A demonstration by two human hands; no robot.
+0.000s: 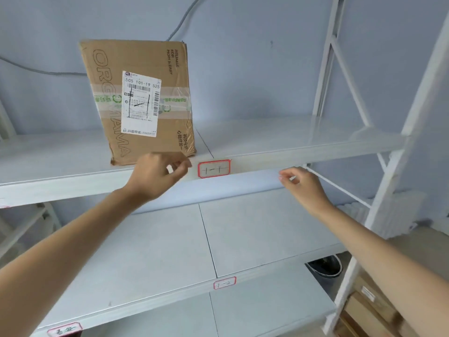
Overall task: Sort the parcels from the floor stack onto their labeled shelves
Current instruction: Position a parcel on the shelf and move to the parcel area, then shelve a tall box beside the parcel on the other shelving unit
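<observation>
I see the brown cardboard parcel with a white shipping label standing upright on the top white metal shelf, just left of the red-bordered "1-1" tag. My left hand and right hand hang loosely curled and empty near the shelf edge. I judge this placement finished; next I'd go to the floor stack for another parcel.

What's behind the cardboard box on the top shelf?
Behind the box are the blue wall and a grey cable that runs in behind it. The box hides the cable's middle stretch and the shelf behind it.
</observation>
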